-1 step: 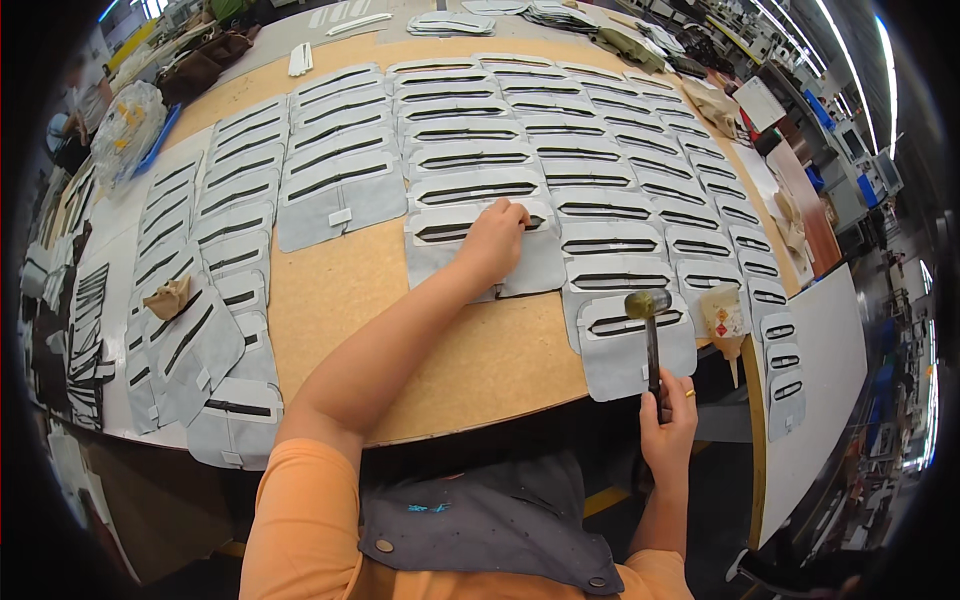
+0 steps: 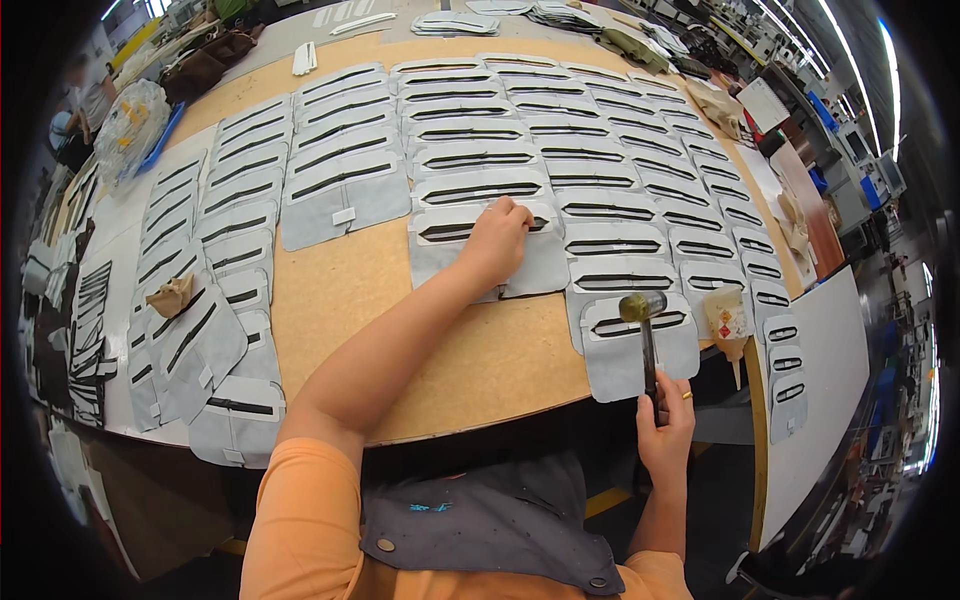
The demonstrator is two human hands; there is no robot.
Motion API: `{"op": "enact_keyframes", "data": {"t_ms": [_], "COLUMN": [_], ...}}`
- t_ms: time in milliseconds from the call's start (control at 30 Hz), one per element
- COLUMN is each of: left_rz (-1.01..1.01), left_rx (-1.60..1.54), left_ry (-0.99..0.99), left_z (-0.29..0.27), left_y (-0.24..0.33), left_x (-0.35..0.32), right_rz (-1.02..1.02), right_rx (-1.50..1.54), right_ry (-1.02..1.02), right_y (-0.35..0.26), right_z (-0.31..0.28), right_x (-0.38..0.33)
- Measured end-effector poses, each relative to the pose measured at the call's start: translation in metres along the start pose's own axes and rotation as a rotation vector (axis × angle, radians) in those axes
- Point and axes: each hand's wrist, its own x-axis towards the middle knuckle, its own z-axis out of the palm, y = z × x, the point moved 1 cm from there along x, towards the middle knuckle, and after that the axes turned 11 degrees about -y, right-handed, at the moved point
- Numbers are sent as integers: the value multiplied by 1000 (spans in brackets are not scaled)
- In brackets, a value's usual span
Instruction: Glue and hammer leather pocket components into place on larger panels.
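Observation:
My left hand (image 2: 498, 240) lies over the black-slotted white frame of a grey panel (image 2: 540, 276), at the near end of a middle column. Its fingers are curled together against the slot; the fingertips are hidden, so whatever they pinch cannot be seen. At the right, my right hand (image 2: 667, 430) is wrapped round the handle of a small mallet (image 2: 642, 307), held upright with its head raised. Below and behind the mallet head, another grey panel (image 2: 640, 370) with a white-framed black slot hangs slightly past the table's front edge.
Overlapping columns of similar panels (image 2: 470, 134) cover the wooden table (image 2: 480, 370). A translucent glue bottle (image 2: 727, 318) with a thin nozzle lies by the right edge. Crumpled brown paper (image 2: 172, 297) rests on the left panels. A plastic bag (image 2: 133, 130) stands far left.
The mallet head has tipped slightly to the left. My left hand keeps its place on the panel, and the whole view has shifted a little.

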Motion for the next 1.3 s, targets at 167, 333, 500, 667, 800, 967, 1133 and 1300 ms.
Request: {"op": "enact_keyframes", "data": {"t_ms": [167, 333, 500, 667, 800, 967, 1133, 1300], "left_rz": [106, -217, -270, -185, -234, -114, -195, -71], "left_rx": [270, 539, 680, 886, 656, 851, 671, 426], "left_ry": [98, -136, -395, -354, -444, -522, -288, -217], "left_z": [-56, -143, -155, -149, -166, -162, -164, -140], "left_y": [-13, -63, -69, -73, -68, -81, -58, 62], "left_x": [-18, -71, -69, -63, -54, -51, -78, -156], "right_rz": [-83, -87, -286, -344, -385, -426, -434, -88], "right_rx": [-3, -222, -578, -261, -162, -134, 13, 571], "right_ry": [-165, -350, -215, -218, -215, -230, -252, -428], "right_y": [-23, -36, -52, -73, -82, -94, -92, -71], "right_z": [22, 42, 31, 40, 50, 53, 61, 101], "right_x": [8, 21, 34, 26, 20, 21, 17, 30]}}
